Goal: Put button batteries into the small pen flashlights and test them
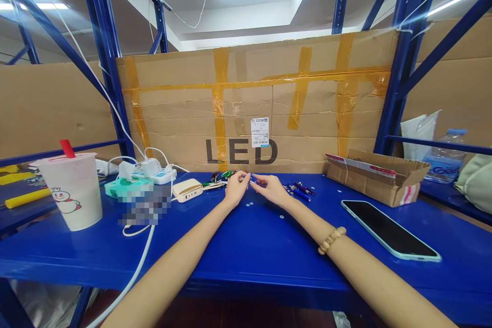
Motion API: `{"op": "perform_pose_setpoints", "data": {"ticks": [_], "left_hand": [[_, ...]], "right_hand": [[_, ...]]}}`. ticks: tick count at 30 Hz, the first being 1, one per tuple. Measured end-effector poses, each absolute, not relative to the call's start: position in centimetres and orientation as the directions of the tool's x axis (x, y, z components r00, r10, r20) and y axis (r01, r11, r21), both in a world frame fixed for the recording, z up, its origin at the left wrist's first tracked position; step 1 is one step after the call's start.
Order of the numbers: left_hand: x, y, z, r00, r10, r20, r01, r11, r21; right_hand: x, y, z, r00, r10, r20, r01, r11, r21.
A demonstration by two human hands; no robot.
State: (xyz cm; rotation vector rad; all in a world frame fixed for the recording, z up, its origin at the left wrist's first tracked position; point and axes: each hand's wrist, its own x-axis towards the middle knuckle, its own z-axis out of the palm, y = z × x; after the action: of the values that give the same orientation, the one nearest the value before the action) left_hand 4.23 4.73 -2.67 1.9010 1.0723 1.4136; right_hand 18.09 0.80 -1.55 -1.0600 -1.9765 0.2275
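Observation:
At the middle of the blue table, my left hand (237, 189) and my right hand (272, 189) meet almost fingertip to fingertip. A small, slim blue piece (254, 179) shows at the pinched fingers of my right hand; its kind is too small to tell. The fingers of my left hand are closed too, and what they hold is hidden. Beyond my left hand lies a pile of small green, dark and metallic pieces (217, 180). To the right of my right hand lie several small blue and purple pieces (300, 190).
Left stand a paper cup (75, 192) with a red straw, a tissue pack (128, 187), a power strip (161, 176) and a cream box-shaped device (188, 190). Right are a phone (388, 228) and an open cardboard box (378, 179). A cardboard panel (177, 123) closes the back.

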Motion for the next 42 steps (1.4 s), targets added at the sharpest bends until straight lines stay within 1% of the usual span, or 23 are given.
{"op": "perform_pose_setpoints", "data": {"ticks": [4,7,10,15,17,21,24,34,38,42], "left_hand": [[4.2,4.5,-2.5,0.138,0.842,0.521,0.303,-0.537,0.788],[3.9,4.1,-2.1,0.146,0.845,0.514,0.376,-0.528,0.761],[3.7,3.7,-1.7,0.167,0.844,0.509,0.458,-0.524,0.718],[3.5,3.0,-1.2,0.191,0.852,0.488,0.512,-0.51,0.691],[3.5,2.9,-1.2,0.179,0.856,0.484,0.53,-0.499,0.685],[3.6,2.9,-1.4,0.161,0.866,0.474,0.547,-0.478,0.688],[3.5,3.1,-1.6,0.156,0.871,0.466,0.54,-0.471,0.698],[3.2,3.7,-1.9,0.17,0.877,0.45,0.522,-0.468,0.713],[3.4,3.6,-1.8,0.163,0.871,0.463,0.503,-0.477,0.721],[3.5,3.8,-1.8,0.183,0.858,0.48,0.483,-0.504,0.716]], "right_hand": [[18.6,1.0,-1.4,-0.312,0.731,0.607,0.676,0.619,-0.399],[19.2,0.9,-1.1,-0.352,0.725,0.592,0.748,0.598,-0.287],[19.5,0.7,-0.8,-0.371,0.736,0.566,0.796,0.566,-0.215],[19.2,-0.1,-0.4,-0.397,0.738,0.546,0.837,0.535,-0.115],[19.0,-0.3,-0.3,-0.428,0.735,0.526,0.849,0.527,-0.046],[18.8,-0.2,-0.2,-0.495,0.722,0.484,0.856,0.5,0.129],[18.5,0.0,-0.2,-0.505,0.733,0.456,0.861,0.461,0.213],[17.7,-0.1,-0.2,-0.492,0.773,0.401,0.869,0.403,0.288],[17.5,-0.3,0.0,-0.456,0.797,0.396,0.888,0.374,0.269],[17.4,-0.4,-0.1,-0.424,0.794,0.435,0.906,0.365,0.215]]}}
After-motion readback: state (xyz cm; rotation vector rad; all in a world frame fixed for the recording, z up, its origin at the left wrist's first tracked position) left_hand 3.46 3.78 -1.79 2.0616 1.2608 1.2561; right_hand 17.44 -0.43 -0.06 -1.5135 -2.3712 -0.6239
